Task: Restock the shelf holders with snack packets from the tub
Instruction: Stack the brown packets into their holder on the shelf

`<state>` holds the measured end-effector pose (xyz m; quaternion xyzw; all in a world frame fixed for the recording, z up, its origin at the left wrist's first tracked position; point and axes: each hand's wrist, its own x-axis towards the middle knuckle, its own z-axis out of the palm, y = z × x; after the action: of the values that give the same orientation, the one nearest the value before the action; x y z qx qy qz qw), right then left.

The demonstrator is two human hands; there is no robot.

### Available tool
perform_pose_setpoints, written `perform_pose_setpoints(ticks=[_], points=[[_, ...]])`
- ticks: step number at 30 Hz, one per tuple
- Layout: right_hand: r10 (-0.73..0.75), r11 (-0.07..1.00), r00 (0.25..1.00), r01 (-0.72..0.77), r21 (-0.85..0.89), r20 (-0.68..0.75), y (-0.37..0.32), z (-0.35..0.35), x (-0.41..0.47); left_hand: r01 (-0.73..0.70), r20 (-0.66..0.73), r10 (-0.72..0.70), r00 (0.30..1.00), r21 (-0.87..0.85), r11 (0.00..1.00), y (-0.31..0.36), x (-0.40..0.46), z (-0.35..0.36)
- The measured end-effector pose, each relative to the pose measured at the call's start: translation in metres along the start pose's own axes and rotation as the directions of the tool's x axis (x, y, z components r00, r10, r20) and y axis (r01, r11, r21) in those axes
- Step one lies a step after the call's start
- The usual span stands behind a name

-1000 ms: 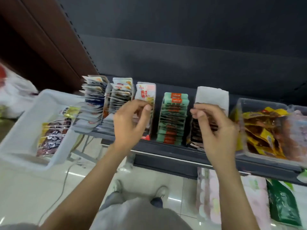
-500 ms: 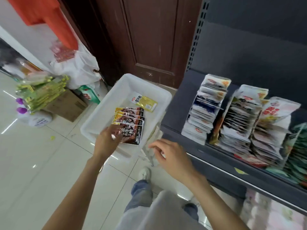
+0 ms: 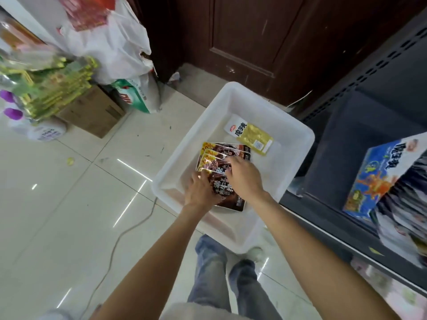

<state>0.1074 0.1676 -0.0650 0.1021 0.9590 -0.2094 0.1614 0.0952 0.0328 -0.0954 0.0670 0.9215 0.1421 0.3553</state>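
Reaching into the white plastic tub on the tiled floor, both hands meet over a fanned stack of dark brown snack packets. The left hand grips the nearest packet's edge; the right hand curls its fingers onto the stack. A yellow packet lies apart, beside the shelf.
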Motion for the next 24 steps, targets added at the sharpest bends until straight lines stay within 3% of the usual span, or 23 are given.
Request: perform_pose_setpoints(ticks=[4, 7, 10, 16, 19, 21, 22, 24], points=[[0.13, 0.972, 0.99, -0.116, -0.206, 0.052, -0.004, 0.014, 0.019, 0.015, -0.063, -0.009, 0.998, 0.101, 0.995, 0.0, 0.009, 0.004], [0.207, 0.97, 0.975, -0.193, -0.145, 0.086, 0.002, 0.02, 0.02, -0.004, -0.078, 0.017, 0.997, 0.154, 0.988, -0.001, 0.016, 0.001], [0.264, 0.961, 0.964, -0.261, -0.093, 0.022, 0.012, 0.016, 0.019, -0.044, -0.114, 0.066, 0.991, 0.187, 0.981, -0.006, 0.02, -0.002], [0.477, 0.879, 0.879, -0.477, -0.016, 0.01, 0.028, 0.017, 0.009, -0.005, -0.147, 0.022, 0.989, 0.114, 0.993, -0.01, 0.034, -0.004], [0.587, 0.808, 0.81, -0.586, 0.053, 0.01, 0.028, 0.022, 0.007, -0.011, -0.227, -0.012, 0.974, -0.099, 0.995, -0.007, 0.035, -0.007], [0.624, 0.774, 0.781, -0.622, 0.117, 0.027, 0.026, 0.021, 0.006, 0.0, -0.2, -0.091, 0.975, -0.416, 0.91, -0.005, 0.031, -0.016], [0.631, 0.764, 0.775, -0.626, 0.158, 0.019, 0.025, 0.017, 0.004, 0.0, -0.152, -0.114, 0.982, -0.599, 0.801, -0.004, 0.027, -0.021], [0.614, 0.76, 0.788, -0.578, 0.299, -0.037, 0.019, 0.006, -0.005, -0.033, -0.078, -0.075, 0.994, -0.876, 0.48, -0.002, 0.015, -0.036]])
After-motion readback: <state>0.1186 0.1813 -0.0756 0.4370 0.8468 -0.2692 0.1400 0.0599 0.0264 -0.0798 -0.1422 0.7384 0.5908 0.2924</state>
